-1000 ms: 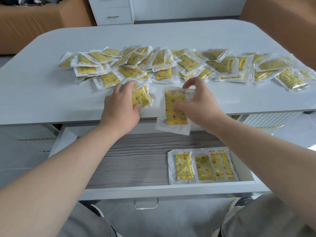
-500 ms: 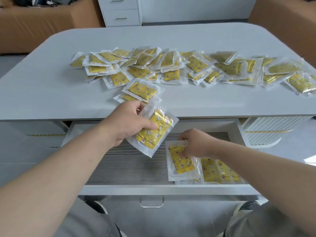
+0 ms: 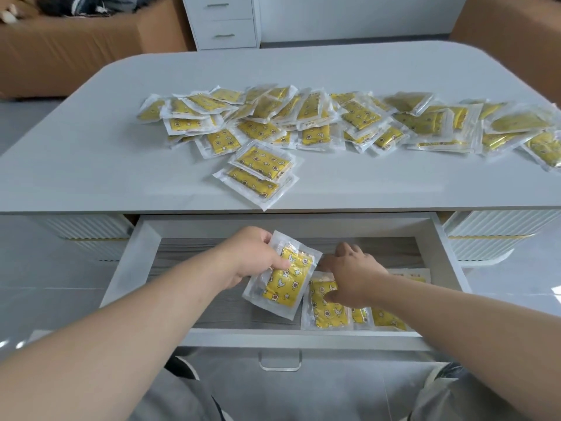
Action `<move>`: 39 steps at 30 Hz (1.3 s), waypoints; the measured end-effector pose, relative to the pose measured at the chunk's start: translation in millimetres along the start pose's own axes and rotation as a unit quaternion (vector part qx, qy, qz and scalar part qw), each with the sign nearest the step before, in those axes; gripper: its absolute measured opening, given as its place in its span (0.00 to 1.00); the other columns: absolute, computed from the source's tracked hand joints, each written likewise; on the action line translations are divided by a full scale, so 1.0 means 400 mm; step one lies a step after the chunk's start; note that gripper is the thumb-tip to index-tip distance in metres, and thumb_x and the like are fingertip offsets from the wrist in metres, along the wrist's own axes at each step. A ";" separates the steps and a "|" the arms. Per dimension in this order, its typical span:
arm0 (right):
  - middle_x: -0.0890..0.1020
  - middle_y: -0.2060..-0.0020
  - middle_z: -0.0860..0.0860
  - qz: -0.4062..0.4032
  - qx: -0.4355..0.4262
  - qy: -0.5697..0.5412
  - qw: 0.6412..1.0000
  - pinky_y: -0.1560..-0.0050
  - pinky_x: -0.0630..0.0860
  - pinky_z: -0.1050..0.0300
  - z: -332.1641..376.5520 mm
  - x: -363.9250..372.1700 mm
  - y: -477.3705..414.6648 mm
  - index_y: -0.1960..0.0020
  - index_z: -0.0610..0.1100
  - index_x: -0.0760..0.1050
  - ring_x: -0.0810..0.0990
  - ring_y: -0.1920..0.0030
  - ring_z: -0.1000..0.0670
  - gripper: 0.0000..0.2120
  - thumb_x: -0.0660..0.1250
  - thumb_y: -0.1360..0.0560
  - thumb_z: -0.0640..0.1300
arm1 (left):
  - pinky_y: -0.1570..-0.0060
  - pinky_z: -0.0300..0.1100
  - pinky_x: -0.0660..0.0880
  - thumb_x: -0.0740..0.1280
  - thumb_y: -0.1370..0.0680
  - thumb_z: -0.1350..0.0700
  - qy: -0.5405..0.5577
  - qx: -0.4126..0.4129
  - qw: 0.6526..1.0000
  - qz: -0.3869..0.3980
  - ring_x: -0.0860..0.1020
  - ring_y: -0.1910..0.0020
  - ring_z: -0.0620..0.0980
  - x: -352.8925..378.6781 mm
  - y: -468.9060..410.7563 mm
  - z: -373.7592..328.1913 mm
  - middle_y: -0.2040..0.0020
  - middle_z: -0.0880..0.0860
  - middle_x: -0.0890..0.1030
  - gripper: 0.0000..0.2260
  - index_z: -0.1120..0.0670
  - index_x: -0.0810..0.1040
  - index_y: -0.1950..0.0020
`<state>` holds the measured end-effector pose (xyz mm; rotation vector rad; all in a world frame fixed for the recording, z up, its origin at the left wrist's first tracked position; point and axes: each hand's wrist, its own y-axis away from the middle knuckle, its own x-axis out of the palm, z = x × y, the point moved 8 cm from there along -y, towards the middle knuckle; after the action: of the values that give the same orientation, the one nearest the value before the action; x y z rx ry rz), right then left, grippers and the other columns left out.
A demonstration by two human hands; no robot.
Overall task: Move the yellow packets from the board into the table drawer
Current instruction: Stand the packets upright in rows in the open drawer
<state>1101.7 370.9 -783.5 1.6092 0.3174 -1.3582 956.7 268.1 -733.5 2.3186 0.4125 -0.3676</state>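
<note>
My left hand [image 3: 255,258] pinches a yellow packet [image 3: 283,279] tilted over the drawer [image 3: 273,337], ready to slot next; my right hand [image 3: 353,276], fingers spread, presses the laid packet [image 3: 326,311] flat.

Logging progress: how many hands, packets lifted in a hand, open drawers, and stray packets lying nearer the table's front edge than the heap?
Hands: 2 (left hand, right hand)
Lifted packet: 1
Open drawer: 1
Stray packets: 2
Total: 6
</note>
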 end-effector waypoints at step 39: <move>0.79 0.57 0.56 -0.175 -0.052 -0.087 0.979 0.56 0.81 0.51 0.018 -0.250 0.126 0.54 0.51 0.77 0.79 0.57 0.52 0.08 0.60 0.24 0.43 | 0.54 0.45 0.76 0.70 0.24 0.38 -0.541 0.050 0.838 -0.043 0.79 0.46 0.54 0.058 0.006 -0.086 0.44 0.51 0.79 0.23 0.52 0.74 0.38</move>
<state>1099.0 377.1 -671.5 1.3789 0.5776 -1.7070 983.6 295.5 -717.2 1.7955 -0.0876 -1.6437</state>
